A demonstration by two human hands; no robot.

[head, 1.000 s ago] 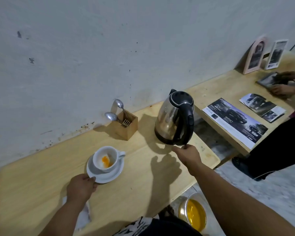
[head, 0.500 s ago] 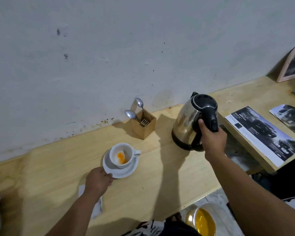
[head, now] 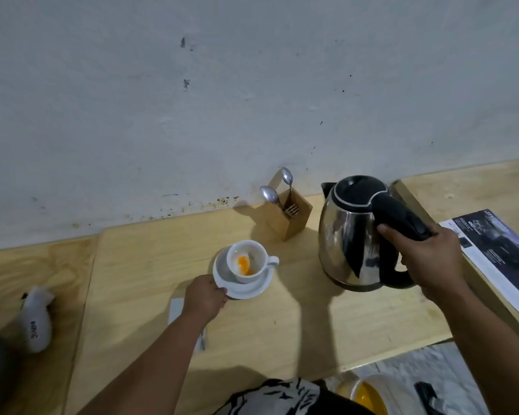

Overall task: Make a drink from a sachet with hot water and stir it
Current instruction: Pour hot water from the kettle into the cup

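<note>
Steel kettle (head: 346,235) upright on wooden counter (head: 312,319) — right hand (head: 429,259) wrapped around its black handle. Left hand (head: 206,298) pinches saucer (head: 246,290) rim; cup (head: 246,260) with orange powder just beyond its fingers.

Informal refreshment corner, apparently in a showroom or small office rather than a home kitchen; a pale plywood surface (head: 327,319) runs along a scuffed, stained white wall (head: 222,100); on it, a stainless electric kettle (head: 346,238) with black lid and handle; a white cup (head: 246,260) on a saucer (head: 252,290), orange powder inside; a small wooden cutlery holder (head: 291,218) with two spoons (head: 268,194) and a fork; a printed car brochure (head: 504,250) lies on the adjoining surface at right; no sink or stove in view.
</note>
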